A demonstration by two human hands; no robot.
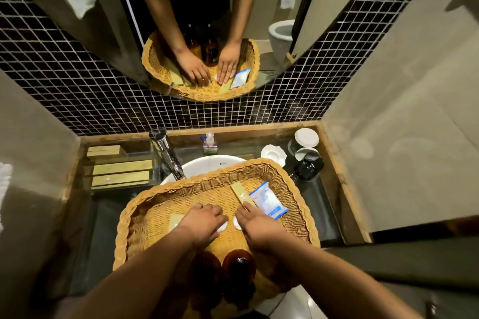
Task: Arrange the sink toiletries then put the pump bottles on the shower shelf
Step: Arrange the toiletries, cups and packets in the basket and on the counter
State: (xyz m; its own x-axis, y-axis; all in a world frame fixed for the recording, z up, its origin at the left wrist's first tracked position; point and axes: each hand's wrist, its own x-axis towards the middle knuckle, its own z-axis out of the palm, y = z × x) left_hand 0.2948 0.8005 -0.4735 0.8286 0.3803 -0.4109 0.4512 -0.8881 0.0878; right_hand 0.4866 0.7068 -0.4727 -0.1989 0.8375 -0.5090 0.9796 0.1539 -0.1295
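Observation:
A woven basket (290, 176) rests over the white sink (207, 163). Inside it my left hand (203, 220) lies palm down over a small white round item (223, 226), next to a tan packet (175, 221). My right hand (255, 224) lies flat beside another white round item (236, 223), its fingertips touching a long tan box (239, 191). A blue and white sachet (268, 203) lies to the right of that box. Two amber pump bottles (238, 264) (206, 267) stand at the basket's near edge between my forearms.
Several tan boxes (121, 167) lie on the counter at left. A chrome faucet (167, 153) rises behind the basket, with a small clear pump bottle (209, 142) at the back. Cups and a white dish (273, 154) stand at right. A mirror (207, 21) hangs above.

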